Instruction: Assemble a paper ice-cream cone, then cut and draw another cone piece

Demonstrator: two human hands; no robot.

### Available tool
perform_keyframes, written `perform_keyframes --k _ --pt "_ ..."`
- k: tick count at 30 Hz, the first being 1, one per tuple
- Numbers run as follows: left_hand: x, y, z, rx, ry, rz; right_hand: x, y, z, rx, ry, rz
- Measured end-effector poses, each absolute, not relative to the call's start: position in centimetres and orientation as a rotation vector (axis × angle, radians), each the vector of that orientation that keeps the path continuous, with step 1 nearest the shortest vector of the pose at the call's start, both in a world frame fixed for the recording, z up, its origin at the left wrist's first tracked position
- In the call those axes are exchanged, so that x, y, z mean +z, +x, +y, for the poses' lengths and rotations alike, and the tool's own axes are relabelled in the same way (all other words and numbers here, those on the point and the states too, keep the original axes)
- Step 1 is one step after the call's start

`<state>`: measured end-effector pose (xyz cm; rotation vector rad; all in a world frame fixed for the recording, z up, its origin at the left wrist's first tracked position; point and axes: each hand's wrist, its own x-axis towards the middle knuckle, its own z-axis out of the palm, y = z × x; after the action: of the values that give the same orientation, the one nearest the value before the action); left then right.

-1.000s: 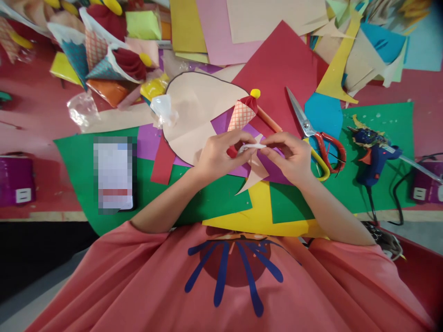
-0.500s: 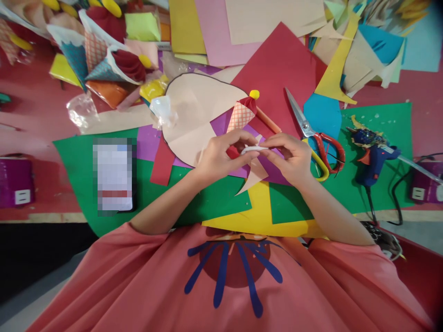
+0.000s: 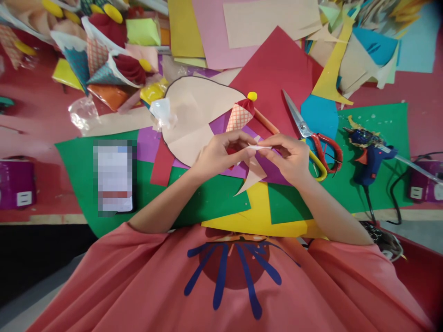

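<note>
Between my two hands is a small thin white roll point(image 3: 260, 147) that looks like soft modelling clay. My left hand point(image 3: 219, 157) pinches its left end between thumb and fingertips. The right end sits in the pinch of my right hand point(image 3: 292, 157). Just beyond my fingers lies a small checked paper cone point(image 3: 239, 117) with a dark red filling and a yellow ball point(image 3: 252, 96) at its top. An orange stick point(image 3: 266, 121) lies beside the cone. Under my hands are purple sheet point(image 3: 273, 175) and a pointed beige scrap point(image 3: 254, 174).
Scissors point(image 3: 303, 129) with red and yellow handles lie right of my hands, then a blue glue gun point(image 3: 372, 166). A phone point(image 3: 115, 177) rests at left on green sheet point(image 3: 78, 154). Several larger cones point(image 3: 74, 53) and clay packets point(image 3: 142, 31) crowd the back left; a white bag point(image 3: 162, 113) lies nearer.
The white roll has turned in my fingers and now looks thinner and straighter. Both hands stay in almost the same place, and the view has shifted slightly.
</note>
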<state>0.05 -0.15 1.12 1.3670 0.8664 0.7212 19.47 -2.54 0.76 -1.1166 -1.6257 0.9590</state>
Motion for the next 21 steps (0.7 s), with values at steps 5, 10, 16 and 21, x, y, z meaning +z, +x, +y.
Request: perform_keyframes --k 5,10,16,21 --pt "0.92 0.00 0.07 0.790 1.365 0.832 0.85 19.72 -2.41 1.007 -1.094 -1.551" --pt "0.87 0.03 -0.05 0.843 1.483 0.870 0.86 19.43 -2.29 1.194 -1.059 -1.611" --pt "1.07 0.15 -0.08 0.765 1.478 0.807 0.90 19.31 -2.29 1.064 -1.112 -1.653" --pt "0.92 0.18 -0.11 0.776 1.564 0.876 1.09 19.67 -2.30 0.984 -1.142 -1.620"
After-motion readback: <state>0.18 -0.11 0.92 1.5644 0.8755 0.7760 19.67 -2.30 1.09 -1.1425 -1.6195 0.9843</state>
